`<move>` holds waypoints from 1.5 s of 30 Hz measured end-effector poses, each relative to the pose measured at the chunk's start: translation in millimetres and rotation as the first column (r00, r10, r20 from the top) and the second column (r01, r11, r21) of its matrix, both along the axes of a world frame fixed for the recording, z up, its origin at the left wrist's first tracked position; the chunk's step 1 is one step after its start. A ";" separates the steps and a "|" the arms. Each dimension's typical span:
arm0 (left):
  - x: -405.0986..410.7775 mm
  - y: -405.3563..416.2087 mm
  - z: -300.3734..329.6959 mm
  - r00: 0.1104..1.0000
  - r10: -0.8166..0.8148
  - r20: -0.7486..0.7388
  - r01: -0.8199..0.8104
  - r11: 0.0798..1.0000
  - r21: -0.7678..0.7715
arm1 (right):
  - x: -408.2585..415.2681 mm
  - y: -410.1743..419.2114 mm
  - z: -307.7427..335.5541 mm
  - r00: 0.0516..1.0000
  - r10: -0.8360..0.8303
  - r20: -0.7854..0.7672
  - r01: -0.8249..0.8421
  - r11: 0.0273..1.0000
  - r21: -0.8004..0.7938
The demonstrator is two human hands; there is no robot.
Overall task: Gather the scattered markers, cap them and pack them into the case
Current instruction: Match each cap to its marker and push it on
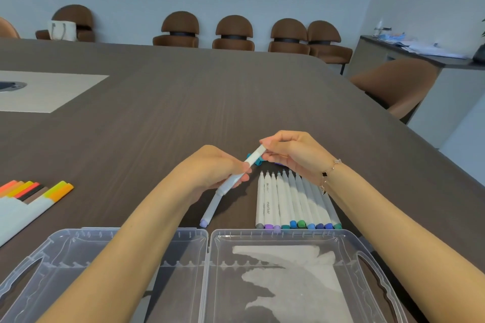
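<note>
My left hand (217, 168) grips the middle of a white marker (223, 189) whose lilac end cap points toward me. My right hand (291, 153) pinches the marker's far end, where a white cap (258, 152) sits. Loose teal caps (258, 161) lie on the table just behind that end, partly hidden by my fingers. To the right, a row of several uncapped white markers (294, 202) lies side by side, tips pointing away, with blue, purple and green end caps. A clear plastic case (210, 244) lies open and empty in front of me.
At the left edge lies a group of capped markers (36, 191) in orange, yellow, red, black and brown. The dark wooden table (183, 99) has a pale inset panel (47, 92) at far left. Brown chairs (233, 34) stand along the far wall.
</note>
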State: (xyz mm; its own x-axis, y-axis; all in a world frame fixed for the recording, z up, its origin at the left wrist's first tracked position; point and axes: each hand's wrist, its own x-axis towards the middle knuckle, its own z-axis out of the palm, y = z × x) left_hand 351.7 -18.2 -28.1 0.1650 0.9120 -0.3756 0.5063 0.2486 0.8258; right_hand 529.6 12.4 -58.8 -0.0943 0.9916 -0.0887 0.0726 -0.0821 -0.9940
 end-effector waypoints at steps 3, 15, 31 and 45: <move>0.8 -3.8 -4.3 0.999 -0.024 0.046 0.026 0.999 -0.025 | -3.3 1.0 -4.3 0.999 0.030 -0.017 -0.030 1.000 0.003; 8.4 0.1 -24.8 0.926 0.002 -0.377 0.081 0.976 0.204 | 55.9 21.9 10.9 0.774 -0.366 0.517 0.198 0.915 0.352; 24.7 -9.8 -41.8 0.847 -0.123 -0.518 0.287 0.925 0.250 | 23.0 28.8 -13.2 0.362 0.011 0.932 -0.392 0.909 0.142; 12.0 1.5 -35.7 0.836 -0.119 -0.536 0.228 0.963 0.142 | 20.1 33.6 -16.1 0.484 -0.060 0.873 -0.258 0.943 0.208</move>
State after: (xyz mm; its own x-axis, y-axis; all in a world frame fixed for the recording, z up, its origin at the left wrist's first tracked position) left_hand 363.7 -16.7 -63.8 0.1586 0.9492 -0.2719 0.8920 -0.0197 0.4516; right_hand 549.7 46.0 -74.9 -0.2277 0.9700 0.0849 0.8876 0.2426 -0.3916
